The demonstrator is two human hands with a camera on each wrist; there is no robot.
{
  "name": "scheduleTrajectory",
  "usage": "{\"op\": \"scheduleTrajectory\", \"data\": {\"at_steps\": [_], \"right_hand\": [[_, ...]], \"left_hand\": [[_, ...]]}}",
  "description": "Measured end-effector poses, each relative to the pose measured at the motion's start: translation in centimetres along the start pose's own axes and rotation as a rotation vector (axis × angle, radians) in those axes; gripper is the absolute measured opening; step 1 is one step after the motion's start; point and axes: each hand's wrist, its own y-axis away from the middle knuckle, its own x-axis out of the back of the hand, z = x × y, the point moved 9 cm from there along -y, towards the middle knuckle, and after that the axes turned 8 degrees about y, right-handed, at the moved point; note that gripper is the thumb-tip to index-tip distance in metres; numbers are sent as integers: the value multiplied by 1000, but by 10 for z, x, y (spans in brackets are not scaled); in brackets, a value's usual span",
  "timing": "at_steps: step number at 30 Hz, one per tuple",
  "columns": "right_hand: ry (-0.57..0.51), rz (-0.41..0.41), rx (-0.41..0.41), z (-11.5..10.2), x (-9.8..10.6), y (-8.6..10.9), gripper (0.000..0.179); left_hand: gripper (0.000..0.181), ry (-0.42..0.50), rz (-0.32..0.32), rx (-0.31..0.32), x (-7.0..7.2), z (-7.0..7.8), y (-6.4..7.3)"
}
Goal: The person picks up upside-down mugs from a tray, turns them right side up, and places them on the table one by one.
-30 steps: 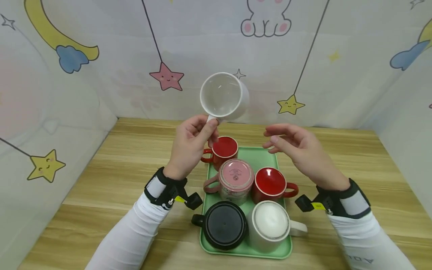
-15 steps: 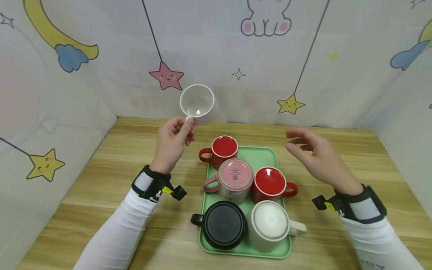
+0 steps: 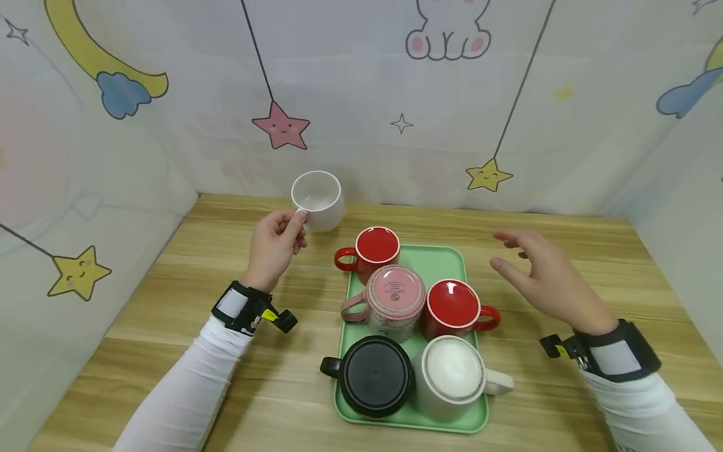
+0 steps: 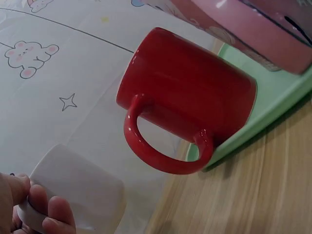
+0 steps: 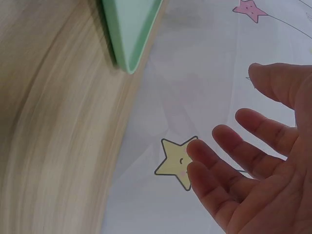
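Note:
My left hand (image 3: pixel 273 245) pinches the handle of a white mug (image 3: pixel 326 210), which is upright near the back of the table, behind and left of the tray. In the left wrist view the same white mug (image 4: pixel 80 187) shows at the lower left, fingers curled at its handle. My right hand (image 3: pixel 545 276) hovers to the right of the tray with loosely bent fingers and holds nothing. A red mug (image 3: pixel 377 251) standing mouth up on the tray is the thing nearest my left hand; its handle points left.
A green tray (image 3: pixel 435 257) also bears an upturned pink mug (image 3: pixel 395 295), a second red mug (image 3: pixel 452 307), an upturned black mug (image 3: pixel 375 376) and an upturned white mug (image 3: pixel 452 370). Several handles stick out past the rim. A patterned curtain (image 3: pixel 361 94) stands behind the wooden table (image 3: pixel 282 389).
My left hand has carried the white mug left and down, from above the tray's back to the table's back left, turning it upright. My right hand has drawn away to the right.

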Motion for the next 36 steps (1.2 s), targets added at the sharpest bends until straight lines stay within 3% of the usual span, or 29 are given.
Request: {"op": "scheduleTrajectory", "data": {"at_steps": [9,17,36], "right_hand": [[56,-56,-30,9,-9,6,55],[98,-77,-53,17,-14,11,58],[147,-103,-77,27,-18,20,58]], "left_hand": [[43,-50,48,56,21,-22,-2],[42,-98,62,71,33,-31,-2],[40,-96,65,123,41,-48,-7]]}}
